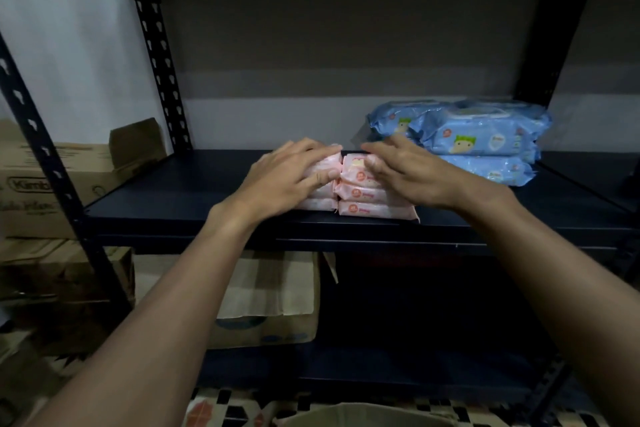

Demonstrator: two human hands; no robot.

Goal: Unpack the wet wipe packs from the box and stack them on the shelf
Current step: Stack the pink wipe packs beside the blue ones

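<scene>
Two side-by-side stacks of small pink wet wipe packs (363, 196) stand near the front edge of the dark metal shelf (180, 198). My left hand (287, 177) lies flat over the top of the left stack, fingers spread, thumb against its front. My right hand (405, 173) rests the same way on the right stack, covering much of its top pack. Neither hand grips a pack. Behind and to the right lies a pile of larger blue wet wipe packs (478, 139).
Cardboard boxes (45, 191) stand left of the shelf frame. An open box (270, 302) sits on the lower shelf under my left arm. A box rim (349, 414) shows at the bottom edge. Perforated black uprights (162, 73) flank the shelf.
</scene>
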